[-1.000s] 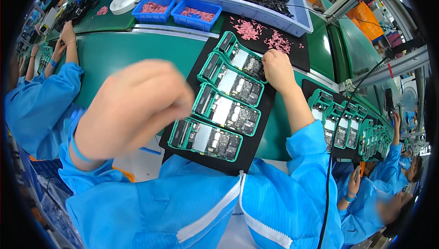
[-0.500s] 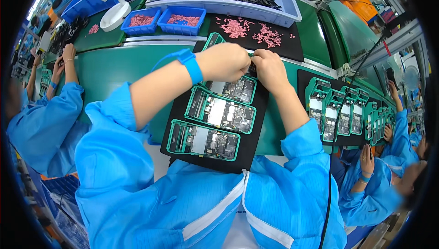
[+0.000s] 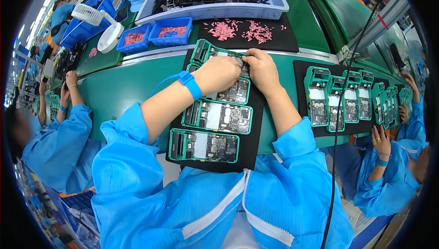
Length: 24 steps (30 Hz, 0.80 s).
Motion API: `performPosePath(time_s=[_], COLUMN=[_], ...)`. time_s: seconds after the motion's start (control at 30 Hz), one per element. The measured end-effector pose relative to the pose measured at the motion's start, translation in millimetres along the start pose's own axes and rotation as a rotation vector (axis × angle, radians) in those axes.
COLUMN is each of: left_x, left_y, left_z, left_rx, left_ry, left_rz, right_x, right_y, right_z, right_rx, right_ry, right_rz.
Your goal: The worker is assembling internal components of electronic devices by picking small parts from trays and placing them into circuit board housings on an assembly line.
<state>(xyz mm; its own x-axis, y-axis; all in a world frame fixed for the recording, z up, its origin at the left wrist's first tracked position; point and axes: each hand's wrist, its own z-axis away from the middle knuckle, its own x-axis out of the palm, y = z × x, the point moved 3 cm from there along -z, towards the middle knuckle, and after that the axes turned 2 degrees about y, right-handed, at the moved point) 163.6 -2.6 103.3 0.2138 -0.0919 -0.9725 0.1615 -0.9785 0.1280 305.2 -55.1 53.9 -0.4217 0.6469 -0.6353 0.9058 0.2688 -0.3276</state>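
My left hand, a blue strap around its wrist, reaches over the far end of a black mat. Its fingers are curled together near the farthest green tray, which holds a circuit board. Close to its right, my right hand has bent, pinched fingers at that tray's right end. Whatever the fingertips grip is too small or hidden to name. Nearer me lie more green trays with boards: one partly under my left hand, a middle one and the nearest one.
Behind the mat stand two blue bins of pink pieces, loose pink pieces on a black sheet, and a large tub of black parts. A white fan is at back left. More trays sit right, past a hanging cable. Co-workers sit both sides.
The whole view has shifted a little. My left hand has come slightly lower and left, uncovering more of the farthest tray. Both hands stay close together at the mat's far end.
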Motion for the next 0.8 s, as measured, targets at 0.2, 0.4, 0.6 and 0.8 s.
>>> performPosePath(time_s=[0.2, 0.4, 0.6, 0.8], left_x=[0.1, 0.0, -4.7, -5.8], left_y=[5.2, 9.2, 29.9, 23.3], left_z=[-6.0, -6.2, 0.4, 11.1], left_rx=[0.101, 0.085, 0.153, 0.114], left_ry=[-0.038, -0.041, -0.019, -0.066], left_rz=[-0.146, -0.197, -0.346, -0.273], right_x=[0.4, 0.1, -2.3, -3.1], right_y=[-2.1, -1.3, -1.1, -7.8], right_z=[-1.2, -3.4, -5.4, -13.0], right_rx=[0.02, 0.015, 0.011, -0.015], right_ry=[0.006, 0.02, 0.022, -0.004], right_rz=[-0.035, -0.04, -0.039, 0.021])
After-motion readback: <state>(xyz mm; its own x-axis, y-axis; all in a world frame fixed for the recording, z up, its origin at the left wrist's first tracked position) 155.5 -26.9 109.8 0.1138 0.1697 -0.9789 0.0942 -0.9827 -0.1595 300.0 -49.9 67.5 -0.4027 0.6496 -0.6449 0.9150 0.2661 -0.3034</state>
